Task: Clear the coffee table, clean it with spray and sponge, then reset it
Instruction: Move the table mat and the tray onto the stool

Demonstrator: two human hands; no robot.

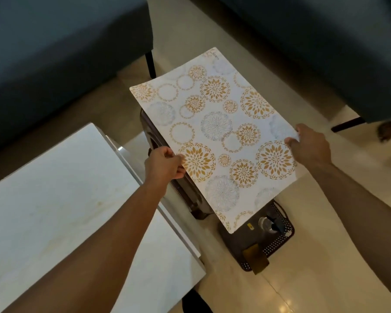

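A white placemat (215, 136) printed with gold and grey flower circles hangs in the air over the floor, right of the coffee table. My left hand (165, 162) pinches its left edge and my right hand (307, 146) pinches its right edge. The white marble coffee table (61, 199) fills the lower left with a bare top. Under the mat's near corner a dark perforated basket (278, 242) stands on the floor. It holds a spray bottle (269, 223) and a brownish sponge (255, 258).
A dark brown box-like object (185, 195) stands on the floor under the mat, beside the table. Grey sofas flank the scene at upper left (54, 53) and upper right (325, 41), with black legs. The floor is glossy cream tile (325, 267).
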